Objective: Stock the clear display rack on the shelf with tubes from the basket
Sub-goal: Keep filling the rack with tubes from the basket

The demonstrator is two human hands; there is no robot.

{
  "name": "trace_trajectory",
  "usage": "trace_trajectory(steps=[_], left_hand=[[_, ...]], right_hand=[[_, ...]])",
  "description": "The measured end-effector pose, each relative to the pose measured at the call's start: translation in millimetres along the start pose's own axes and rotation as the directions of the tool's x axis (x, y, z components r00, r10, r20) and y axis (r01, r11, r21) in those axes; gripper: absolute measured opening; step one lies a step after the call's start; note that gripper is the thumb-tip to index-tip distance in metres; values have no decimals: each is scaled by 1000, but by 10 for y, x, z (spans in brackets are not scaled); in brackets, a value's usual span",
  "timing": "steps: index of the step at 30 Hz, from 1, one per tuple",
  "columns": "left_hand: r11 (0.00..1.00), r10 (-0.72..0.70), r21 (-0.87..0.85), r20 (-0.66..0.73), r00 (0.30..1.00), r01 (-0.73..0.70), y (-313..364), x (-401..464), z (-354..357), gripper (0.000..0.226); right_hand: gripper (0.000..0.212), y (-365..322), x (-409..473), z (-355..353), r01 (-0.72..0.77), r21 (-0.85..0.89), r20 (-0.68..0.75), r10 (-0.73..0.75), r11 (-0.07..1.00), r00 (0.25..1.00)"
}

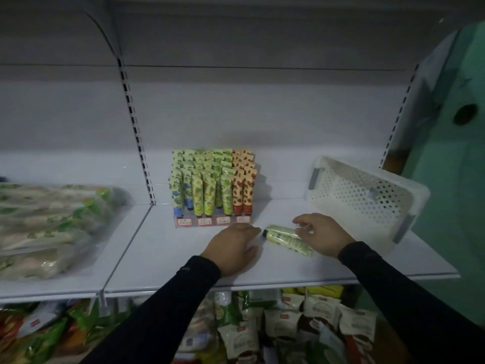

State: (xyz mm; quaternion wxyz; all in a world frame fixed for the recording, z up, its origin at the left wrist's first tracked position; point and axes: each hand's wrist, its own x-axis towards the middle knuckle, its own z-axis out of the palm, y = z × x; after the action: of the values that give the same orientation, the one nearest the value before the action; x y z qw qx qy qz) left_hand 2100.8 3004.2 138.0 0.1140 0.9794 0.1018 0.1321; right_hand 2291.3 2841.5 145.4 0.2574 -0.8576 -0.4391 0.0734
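We are seeing two pale green tubes [287, 239] lying on their sides on the white shelf [162, 248], touching each other, dark caps pointing left. They are lying between our two hands. Our right hand [324, 233] is resting over their tail ends, fingers [301, 232] loosely curled and touching the tubes; whether it is gripping them we cannot tell. Our left hand [232, 245] is lying palm down on the shelf just left of the caps, fingers stretched forward and holding nothing, fingertips close to the caps.

Just beyond the left fingertips the clear rack [213, 220] is standing, packed with upright tubes in rows: blue-patterned at the left, yellow and green in the middle, red at the right, with labels along its front edge. Beyond the right fingers the white perforated basket [367, 195] is sitting tipped on its side, its opening facing us.

Far left of the left hand, bagged goods [49, 227] are lying flat on the neighbouring shelf. Below our forearms, more packets [288, 324] are crowding the lower shelf.
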Motion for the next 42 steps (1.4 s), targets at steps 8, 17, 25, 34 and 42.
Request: trace_trajectory(steps=[8, 17, 25, 34, 42], left_hand=[[994, 89, 67, -17, 996, -87, 252, 449, 325, 30], [995, 71, 70, 19, 997, -72, 100, 467, 293, 33], [984, -54, -165, 86, 995, 67, -63, 316, 92, 28], [452, -360, -852, 97, 928, 265, -252, 191, -113, 16], [349, -472, -915, 14, 881, 201, -332, 20, -186, 21]], right_hand=[[22, 179, 137, -81, 53, -28, 120, -49, 998, 992], [19, 79, 292, -87, 179, -147, 252, -138, 973, 958], [40, 32, 319, -79, -5, 1, 223, 4, 1000, 975], [27, -227, 139, -107, -225, 798, 257, 21, 560, 966], [16, -619, 140, -74, -163, 788, 205, -4, 594, 979]])
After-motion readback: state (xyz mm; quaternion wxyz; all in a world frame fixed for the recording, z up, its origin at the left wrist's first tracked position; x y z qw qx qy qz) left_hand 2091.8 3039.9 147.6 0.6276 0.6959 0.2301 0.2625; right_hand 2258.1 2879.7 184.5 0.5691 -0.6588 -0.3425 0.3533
